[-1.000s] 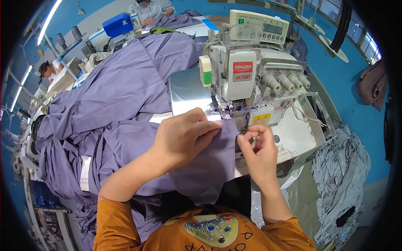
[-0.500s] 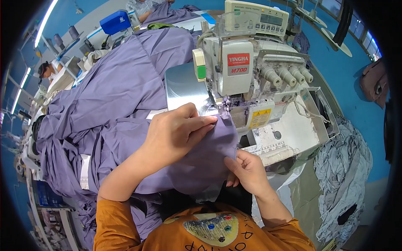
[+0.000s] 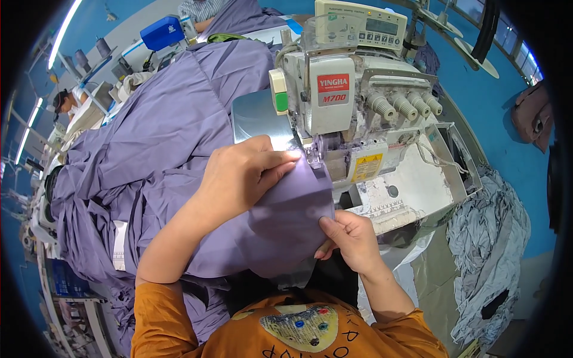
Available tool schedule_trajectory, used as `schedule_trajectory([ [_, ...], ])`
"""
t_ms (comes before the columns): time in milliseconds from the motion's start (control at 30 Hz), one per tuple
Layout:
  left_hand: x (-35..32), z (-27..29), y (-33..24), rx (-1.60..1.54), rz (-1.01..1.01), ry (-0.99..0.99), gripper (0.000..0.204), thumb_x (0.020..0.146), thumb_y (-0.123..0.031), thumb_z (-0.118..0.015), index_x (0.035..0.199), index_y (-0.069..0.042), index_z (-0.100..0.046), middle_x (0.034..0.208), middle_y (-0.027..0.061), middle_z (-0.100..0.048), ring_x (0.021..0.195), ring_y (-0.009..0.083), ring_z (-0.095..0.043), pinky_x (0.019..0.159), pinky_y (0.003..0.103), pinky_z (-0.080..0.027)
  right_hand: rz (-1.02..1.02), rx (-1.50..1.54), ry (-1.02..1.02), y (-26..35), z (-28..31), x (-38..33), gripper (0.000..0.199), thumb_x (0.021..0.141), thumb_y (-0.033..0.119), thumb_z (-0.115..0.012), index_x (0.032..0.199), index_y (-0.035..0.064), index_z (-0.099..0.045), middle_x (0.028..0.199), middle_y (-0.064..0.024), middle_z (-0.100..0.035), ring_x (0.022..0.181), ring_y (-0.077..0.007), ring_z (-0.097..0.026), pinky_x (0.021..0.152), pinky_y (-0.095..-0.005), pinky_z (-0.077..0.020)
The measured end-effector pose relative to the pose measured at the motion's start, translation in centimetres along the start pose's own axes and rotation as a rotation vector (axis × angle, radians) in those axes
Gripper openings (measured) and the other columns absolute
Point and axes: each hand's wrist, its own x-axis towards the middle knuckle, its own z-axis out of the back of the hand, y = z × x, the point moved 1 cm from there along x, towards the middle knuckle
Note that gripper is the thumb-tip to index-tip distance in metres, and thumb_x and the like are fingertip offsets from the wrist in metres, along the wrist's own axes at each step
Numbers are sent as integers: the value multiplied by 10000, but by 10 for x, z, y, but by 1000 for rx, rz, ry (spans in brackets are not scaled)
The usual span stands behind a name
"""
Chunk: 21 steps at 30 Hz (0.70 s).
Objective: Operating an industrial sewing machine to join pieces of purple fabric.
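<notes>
The purple cloth (image 3: 268,232) lies flat in front of the sewing machine (image 3: 332,98), its far edge up at the presser foot (image 3: 314,156) and its near part hanging toward the person's lap. The left hand (image 3: 239,172) pinches that far edge between thumb and forefinger, just left of the foot, with the other fingers curled in. The right hand (image 3: 353,238) grips the cloth's right edge lower down, thumb on top and fingertips partly showing underneath.

Compared with 1.0 s ago, the right hand has dropped — it was up beside the edge near the machine, and now it holds farther down, much as it did 0.5 s ago. The left fingertips have moved up a little, closer alongside the foot, and the cloth's far edge has come up with them. The whole machine sits slightly farther left in view.

More purple fabric (image 3: 161,113) is heaped to the left, beside the shiny metal plate (image 3: 255,122). The machine's 4 knobs (image 3: 406,107) and its control panel (image 3: 367,30) look unchanged. At the back, a co-worker in a striped sleeve (image 3: 200,11) is now mostly hidden — the purple cloth there (image 3: 242,17) stands higher than before.
</notes>
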Motion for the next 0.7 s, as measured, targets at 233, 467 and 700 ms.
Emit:
schedule_trajectory([
  [233, 17, 4, 28, 96, 99, -72, 156, 826, -175, -686, 954, -97, -729, 794, 68, -597, 741, 274, -611, 634, 379, -482, 40, -6, 11, 19, -4, 14, 247, 981, 218, -559, 869, -1, -588, 735, -57, -643, 600, -140, -670, 494, -222, -505],
  [467, -68, 45, -4, 140, 178, -36, 465, 715, -178, -762, 1148, -65, -638, 1170, 112, -591, 1041, 312, -554, 903, 392, -425, 41, 53, 59, 21, 10, 16, 272, 978, 248, -568, 932, -18, -599, 722, -58, -637, 563, -142, -657, 476, -231, -501],
  [700, -181, 32, -15, 252, 432, 78, 439, 685, -232, -793, 1046, -37, -634, 1071, 106, -624, 1007, 312, -568, 911, 388, -411, 67, 79, 89, 24, 5, 16, 282, 978, 251, -569, 965, -28, -603, 724, -45, -624, 564, -142, -650, 489, -231, -501],
])
